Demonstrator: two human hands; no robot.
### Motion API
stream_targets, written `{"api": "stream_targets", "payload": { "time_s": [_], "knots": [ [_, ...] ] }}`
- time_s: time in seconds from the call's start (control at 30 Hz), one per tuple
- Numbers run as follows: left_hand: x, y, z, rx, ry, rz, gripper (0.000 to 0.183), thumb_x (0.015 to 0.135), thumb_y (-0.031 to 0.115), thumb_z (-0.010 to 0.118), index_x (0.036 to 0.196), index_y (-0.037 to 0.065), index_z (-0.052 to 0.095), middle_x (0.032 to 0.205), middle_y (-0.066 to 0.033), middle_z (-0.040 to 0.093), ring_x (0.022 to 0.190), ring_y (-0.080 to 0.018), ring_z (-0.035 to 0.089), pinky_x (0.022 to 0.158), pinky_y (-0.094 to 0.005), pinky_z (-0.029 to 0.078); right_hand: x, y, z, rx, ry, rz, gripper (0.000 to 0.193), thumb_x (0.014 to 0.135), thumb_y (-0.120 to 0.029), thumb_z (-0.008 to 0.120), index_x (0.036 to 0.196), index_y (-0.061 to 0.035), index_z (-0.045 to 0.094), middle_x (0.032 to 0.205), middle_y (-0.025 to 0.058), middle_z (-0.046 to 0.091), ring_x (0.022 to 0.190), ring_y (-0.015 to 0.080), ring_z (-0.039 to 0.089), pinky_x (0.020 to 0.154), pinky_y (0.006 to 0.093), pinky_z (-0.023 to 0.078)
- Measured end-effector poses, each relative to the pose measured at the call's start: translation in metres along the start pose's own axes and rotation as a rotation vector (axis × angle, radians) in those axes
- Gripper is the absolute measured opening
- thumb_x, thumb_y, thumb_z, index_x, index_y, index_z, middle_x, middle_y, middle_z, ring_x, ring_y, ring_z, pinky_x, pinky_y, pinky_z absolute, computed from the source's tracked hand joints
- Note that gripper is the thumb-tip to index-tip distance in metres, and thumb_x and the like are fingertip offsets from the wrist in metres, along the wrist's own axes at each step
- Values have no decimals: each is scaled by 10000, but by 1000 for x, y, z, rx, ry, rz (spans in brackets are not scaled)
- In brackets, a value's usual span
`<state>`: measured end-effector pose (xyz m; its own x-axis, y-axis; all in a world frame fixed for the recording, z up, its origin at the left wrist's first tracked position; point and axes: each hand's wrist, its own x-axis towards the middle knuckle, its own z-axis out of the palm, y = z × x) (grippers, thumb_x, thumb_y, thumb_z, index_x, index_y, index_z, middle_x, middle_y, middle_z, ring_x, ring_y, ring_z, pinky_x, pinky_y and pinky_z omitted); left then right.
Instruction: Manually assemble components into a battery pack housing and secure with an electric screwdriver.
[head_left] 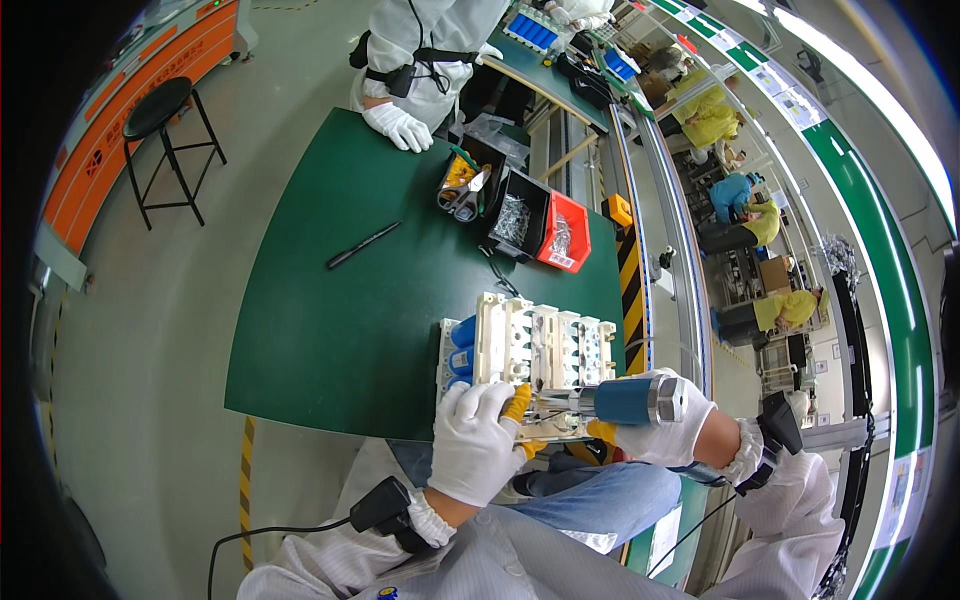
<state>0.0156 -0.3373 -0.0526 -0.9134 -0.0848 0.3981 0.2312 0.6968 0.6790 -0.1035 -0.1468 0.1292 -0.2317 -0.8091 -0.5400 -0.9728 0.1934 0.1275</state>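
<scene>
A white plastic battery module (545, 345) with blue cylindrical cells (462, 347) lies at the table's near edge. My right hand (668, 430), in a white glove with yellow fingertips, is closed round a blue-and-silver power screwdriver (625, 401). The tool lies sideways, its shaft pointing left across the module's near side. My left hand (475, 440), gloved the same way, is at the module's near left corner. Its yellow-tipped thumb and forefinger curl in beside the screwdriver's tip. Whatever they pinch there is hidden.
On the green table (330, 330) lies a black pen (363, 245). Farther back stand a black bin (513, 220) and a red bin (566, 235) of small metal parts, and a box holding scissors (467, 200). Across the table, a co-worker's gloved hand (398, 126) rests on the edge. A conveyor rail (680, 260) runs along the right.
</scene>
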Motion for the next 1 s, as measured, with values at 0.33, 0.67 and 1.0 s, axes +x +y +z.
{"api": "stream_targets", "payload": {
  "time_s": [0.33, 0.67, 1.0],
  "knots": [
    [1, -1, 0, -3, 26, 9, 434, 635, 286, 859, 980, 42, 762, 1248, -35, 584, 1215, -275, 483, 1079, -475, 370, 15, -11, -26, 350, -130, 357, 165, 893, -266, 655, 1020, -203, 741, 913, 7, 744, 821, 223, 719, 758, 370, 614],
    [-2, 5, -6, -68, -7, -47, 740, 719, 419, 860, 1300, 18, 636, 1327, -77, 534, 1230, -325, 468, 1072, -485, 374, 9, 7, 0, -33, -29, -25, 270, 892, -318, 644, 1109, -176, 718, 1057, 80, 738, 920, 285, 705, 826, 370, 598],
    [7, -11, -38, 48, 222, -86, 410, 891, 250, 726, 1216, 13, 645, 1246, -125, 576, 1174, -351, 535, 1018, -464, 432, 52, -9, -40, 451, -236, 489, 209, 935, -233, 578, 1077, -141, 701, 1029, 70, 742, 915, 299, 692, 855, 375, 577]
  ]
}}
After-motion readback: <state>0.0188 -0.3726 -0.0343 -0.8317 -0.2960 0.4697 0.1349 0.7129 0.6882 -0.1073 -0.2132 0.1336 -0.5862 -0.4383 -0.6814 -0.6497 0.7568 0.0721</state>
